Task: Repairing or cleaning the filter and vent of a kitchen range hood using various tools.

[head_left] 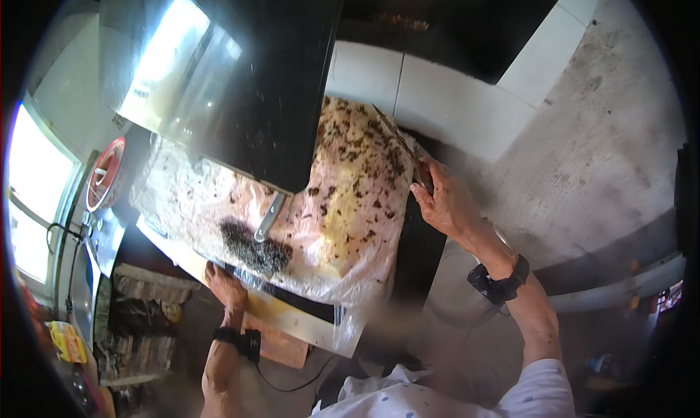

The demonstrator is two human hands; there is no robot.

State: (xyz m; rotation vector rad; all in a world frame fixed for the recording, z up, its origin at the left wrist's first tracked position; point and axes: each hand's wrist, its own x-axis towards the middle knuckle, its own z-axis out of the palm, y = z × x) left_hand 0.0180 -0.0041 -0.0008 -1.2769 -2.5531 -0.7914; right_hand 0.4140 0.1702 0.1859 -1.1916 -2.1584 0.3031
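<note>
Holding a slim knife (394, 135) in curled fingers, the right hand (448, 203) in the head view is sitting nearer it; the blade is slanting forward and left, along the right edge of the crumb-strewn plastic sheet (361, 290). The left hand (227, 288) is lying well apart, beside the pale board (292, 319); whether its fingers are gripping, I cannot tell.

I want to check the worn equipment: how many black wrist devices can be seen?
2: a right-wrist device, near the right hand, which holds a thin dark tool; and a left-wrist device, near the left hand. No third shows.
</note>
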